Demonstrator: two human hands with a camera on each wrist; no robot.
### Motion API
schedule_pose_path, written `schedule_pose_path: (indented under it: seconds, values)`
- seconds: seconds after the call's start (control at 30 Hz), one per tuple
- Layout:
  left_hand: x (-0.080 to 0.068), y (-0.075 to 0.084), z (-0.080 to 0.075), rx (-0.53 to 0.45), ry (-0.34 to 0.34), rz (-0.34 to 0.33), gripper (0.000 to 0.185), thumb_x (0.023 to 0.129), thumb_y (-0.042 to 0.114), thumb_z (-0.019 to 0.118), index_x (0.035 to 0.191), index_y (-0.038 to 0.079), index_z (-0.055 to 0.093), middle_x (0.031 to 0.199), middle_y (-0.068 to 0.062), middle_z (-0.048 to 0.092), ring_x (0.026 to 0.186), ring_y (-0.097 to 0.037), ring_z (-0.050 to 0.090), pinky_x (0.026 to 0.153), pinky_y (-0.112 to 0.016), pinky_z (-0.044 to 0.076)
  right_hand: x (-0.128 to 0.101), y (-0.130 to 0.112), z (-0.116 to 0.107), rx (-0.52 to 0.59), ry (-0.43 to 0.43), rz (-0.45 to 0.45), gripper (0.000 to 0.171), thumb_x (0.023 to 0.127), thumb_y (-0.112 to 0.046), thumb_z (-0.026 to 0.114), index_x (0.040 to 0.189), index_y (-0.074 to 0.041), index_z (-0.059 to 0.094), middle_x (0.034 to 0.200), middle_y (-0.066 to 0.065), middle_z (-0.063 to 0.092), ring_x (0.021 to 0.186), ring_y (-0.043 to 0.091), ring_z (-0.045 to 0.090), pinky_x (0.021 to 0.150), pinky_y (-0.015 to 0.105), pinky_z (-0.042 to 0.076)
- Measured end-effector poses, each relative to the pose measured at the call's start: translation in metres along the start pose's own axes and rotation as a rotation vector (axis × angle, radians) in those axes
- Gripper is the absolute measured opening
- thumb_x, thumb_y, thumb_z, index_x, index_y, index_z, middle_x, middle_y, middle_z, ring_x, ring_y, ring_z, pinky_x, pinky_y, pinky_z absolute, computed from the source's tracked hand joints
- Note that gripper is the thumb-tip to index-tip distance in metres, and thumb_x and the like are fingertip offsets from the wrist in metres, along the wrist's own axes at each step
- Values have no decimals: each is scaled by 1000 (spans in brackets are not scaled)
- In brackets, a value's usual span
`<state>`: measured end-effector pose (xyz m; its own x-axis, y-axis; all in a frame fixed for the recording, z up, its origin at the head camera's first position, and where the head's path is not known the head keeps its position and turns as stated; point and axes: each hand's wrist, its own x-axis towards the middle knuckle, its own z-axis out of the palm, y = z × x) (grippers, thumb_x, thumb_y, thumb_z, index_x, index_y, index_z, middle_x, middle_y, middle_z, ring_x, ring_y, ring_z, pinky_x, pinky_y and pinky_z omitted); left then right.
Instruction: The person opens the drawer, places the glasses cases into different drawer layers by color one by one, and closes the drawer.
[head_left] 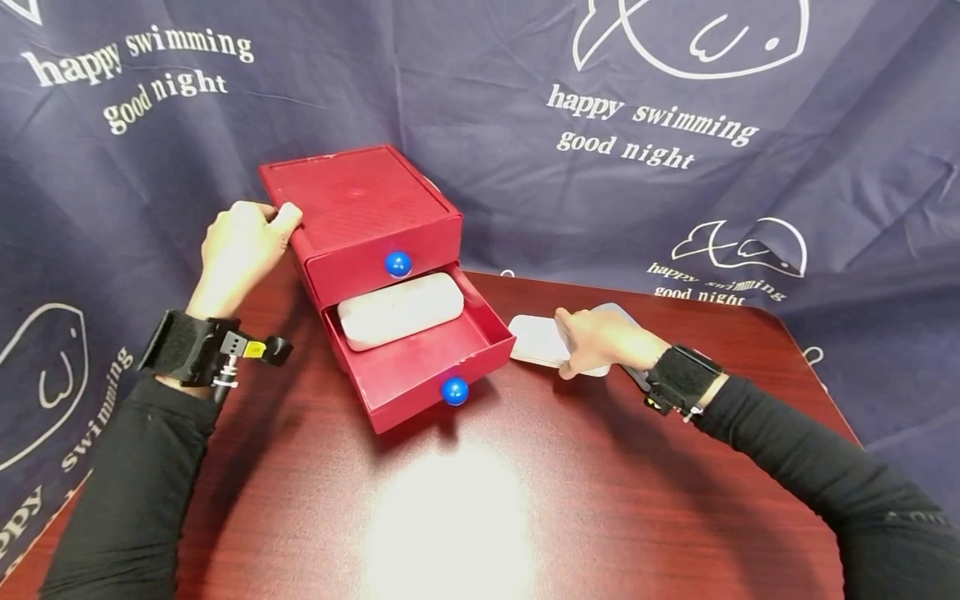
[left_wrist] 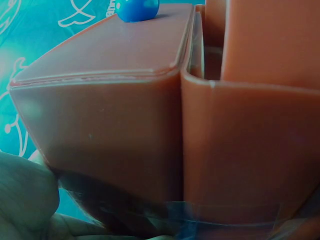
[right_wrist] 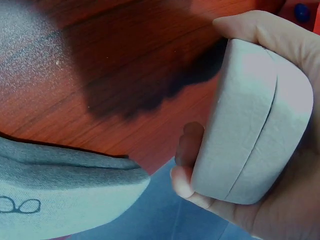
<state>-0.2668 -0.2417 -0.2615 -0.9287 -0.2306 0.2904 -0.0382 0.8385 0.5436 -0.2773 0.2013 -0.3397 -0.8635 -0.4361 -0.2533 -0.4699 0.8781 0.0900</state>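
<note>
A dark blue backdrop cloth (head_left: 787,208) printed with white fish and lettering fills the upper frame behind a reddish-brown worktop (head_left: 525,500). Left of centre stands a red two-drawer box (head_left: 360,208), its blue-knobbed upper drawer (head_left: 386,267) closed and its lower drawer (head_left: 420,358) pulled out toward the camera. Inside that open drawer lies a white case (head_left: 400,310), its long axis running across the drawer from lower left to upper right. The left hand (head_left: 240,250) grips the box's upper left corner, its fingers (head_left: 285,218) curled over the edge. To the right of the drawer, the right hand (head_left: 600,342) clamps a second white case (head_left: 536,340), fingers (right_wrist: 187,150) wrapped round one end, as the right wrist view shows. This held case sits low over the worktop just beside the drawer's right front corner, its free end pointing left at the drawer, so the open compartment lies to the left of the fingers. The right hand is the nearer one. A grey pouch (right_wrist: 60,195) lies under the right hand.
</note>
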Motion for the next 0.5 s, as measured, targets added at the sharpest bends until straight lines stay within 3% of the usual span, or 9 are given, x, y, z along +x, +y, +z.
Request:
schedule_pose_path:
  seconds: [0.3,0.5]
  values:
    - [-2,-1,1,-2,5,4,50,96,42,38,65,7,58,73,-22,62,81,-43,61,63,-45,38,-5,2,-6,-5,23,-14,62,67,-44,82,109,-12,51,86,4,60,73,23,61,67,43,49]
    - [-1,-1,0,-1,4,5,49,95,42,39,63,9,56,68,-18,59,79,-41,59,62,-44,37,-10,9,-24,47,85,-7,66,69,-44,84,115,-11,51,90,6,61,79,26,62,70,48,51]
